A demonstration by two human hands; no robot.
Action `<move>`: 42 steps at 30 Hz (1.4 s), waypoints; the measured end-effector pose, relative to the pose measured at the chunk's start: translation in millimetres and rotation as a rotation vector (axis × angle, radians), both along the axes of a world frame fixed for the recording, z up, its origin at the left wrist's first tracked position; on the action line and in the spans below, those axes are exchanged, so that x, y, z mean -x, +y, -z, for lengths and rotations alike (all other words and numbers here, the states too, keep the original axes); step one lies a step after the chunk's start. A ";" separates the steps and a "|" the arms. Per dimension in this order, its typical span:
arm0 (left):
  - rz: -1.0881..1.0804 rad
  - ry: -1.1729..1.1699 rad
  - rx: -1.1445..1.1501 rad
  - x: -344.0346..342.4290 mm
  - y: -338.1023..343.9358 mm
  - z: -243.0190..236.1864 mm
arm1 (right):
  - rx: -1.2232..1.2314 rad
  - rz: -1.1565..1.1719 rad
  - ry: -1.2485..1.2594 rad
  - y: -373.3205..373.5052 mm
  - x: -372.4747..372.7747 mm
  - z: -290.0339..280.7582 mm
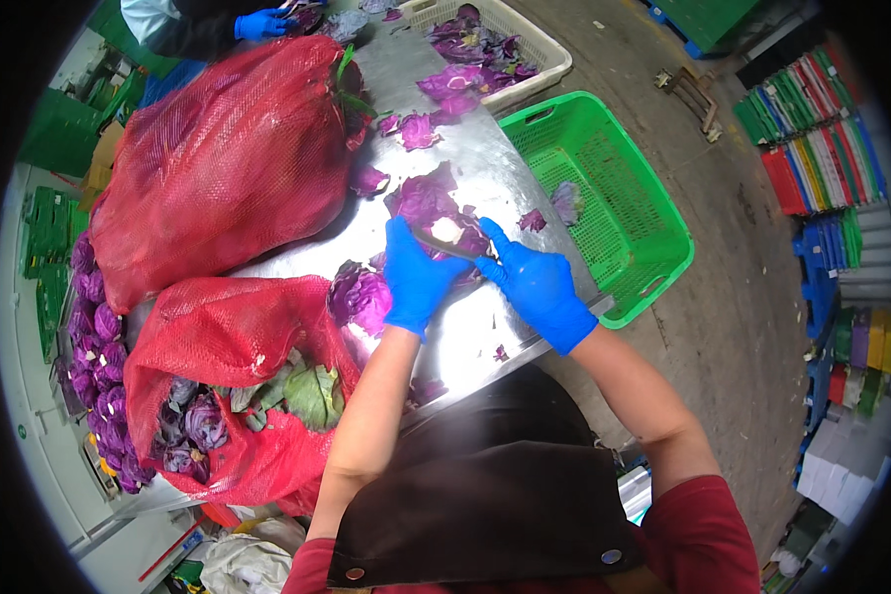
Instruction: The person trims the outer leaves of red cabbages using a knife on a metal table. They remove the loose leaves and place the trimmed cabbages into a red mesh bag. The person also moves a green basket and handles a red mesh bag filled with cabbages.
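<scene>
Both my hands wear blue gloves and meet over the metal table. My left hand is closed around the near left side of a red cabbage, whose pale cut stem end faces up. In my right hand is a knife, its blade lying across the cabbage close to the stem; the handle is mostly hidden by my fingers. Another red cabbage rests on the table just left of my left hand. Loose purple leaves are scattered beyond my hands.
A full red mesh sack lies far left, with an opened mesh sack of cabbages nearer. Whole cabbages line the left edge. Right of the table stands a green crate; a white crate holds leaves. A co-worker's gloved hand shows far left.
</scene>
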State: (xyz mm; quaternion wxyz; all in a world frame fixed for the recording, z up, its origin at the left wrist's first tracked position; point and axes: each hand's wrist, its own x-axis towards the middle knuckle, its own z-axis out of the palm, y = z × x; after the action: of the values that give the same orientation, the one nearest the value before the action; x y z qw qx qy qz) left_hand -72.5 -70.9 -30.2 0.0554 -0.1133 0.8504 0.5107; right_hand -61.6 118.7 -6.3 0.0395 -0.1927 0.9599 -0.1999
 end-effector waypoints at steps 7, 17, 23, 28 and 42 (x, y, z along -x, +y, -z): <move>-0.059 0.078 0.157 2.1 0.0 17.4 | -0.052 -0.046 0.045 -2.7 12.8 8.1; -0.007 0.102 0.131 -5.8 -0.6 12.3 | 0.086 0.073 -0.099 -9.7 52.1 24.3; 0.024 0.228 0.125 -42.5 6.2 20.1 | 0.351 0.308 -0.280 -7.6 66.4 50.5; 0.142 0.337 0.074 -62.5 -27.5 42.7 | 0.438 0.470 -0.499 18.3 53.9 56.6; 0.015 0.378 0.049 -48.0 -0.7 26.0 | 0.480 -0.292 -0.146 -20.2 28.3 -7.5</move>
State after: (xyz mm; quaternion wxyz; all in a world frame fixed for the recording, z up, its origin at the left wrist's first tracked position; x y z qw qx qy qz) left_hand -24.5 -71.6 -56.2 -0.1042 -0.0104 0.8587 0.5017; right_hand -89.9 98.5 1.2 0.0900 -0.3179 0.8417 -0.4270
